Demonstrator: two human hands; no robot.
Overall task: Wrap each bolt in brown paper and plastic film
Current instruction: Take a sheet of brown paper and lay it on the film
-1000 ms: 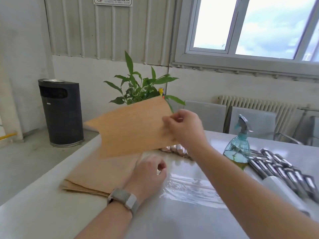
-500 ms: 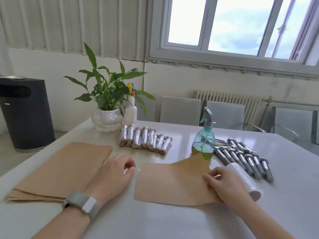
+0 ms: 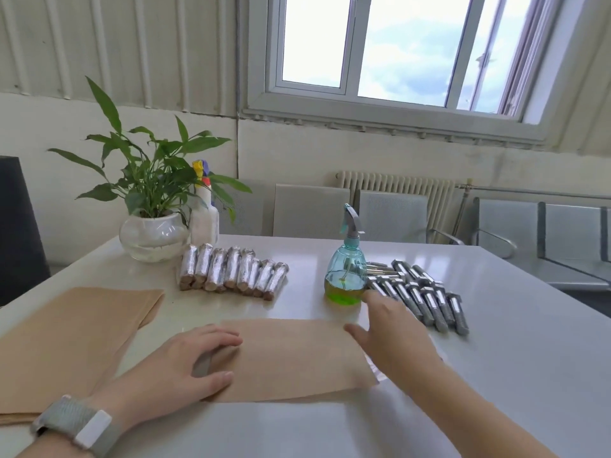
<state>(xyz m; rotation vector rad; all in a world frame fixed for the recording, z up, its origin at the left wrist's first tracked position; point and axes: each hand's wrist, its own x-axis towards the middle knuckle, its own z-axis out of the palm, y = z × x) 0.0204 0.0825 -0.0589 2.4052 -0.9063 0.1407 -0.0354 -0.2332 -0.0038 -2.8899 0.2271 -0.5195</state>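
Now your right hand (image 3: 390, 328) hangs with fingers straight and loosely spread, holding nothing, just short of the bare bolts (image 3: 426, 297). They lie beyond your fingertips toward the far right of the tabletop (image 3: 515, 358), side by side in a tight bank, their long axes running from the far edge toward the near right. The closest shanks are just beside your fingers, so this hand is far nearer than the other. Your left hand (image 3: 195, 365) rests with fingers bent on the left end of the single brown paper sheet (image 3: 291, 355), pinning it; something grey shows between thumb and fingers, but you cannot tell what it is.

The sheet lies flat near the front edge, its long side parallel to that edge. I judge the next move is to pick one bolt and bring it back onto the paper. Mind the spray bottle (image 3: 346, 276), which stands touching or just beside the bank's left side. Open table lies to the right of the bolts. The wrapped bolts (image 3: 231, 272) sit toward the far left, the paper stack (image 3: 72, 328) at the left edge.
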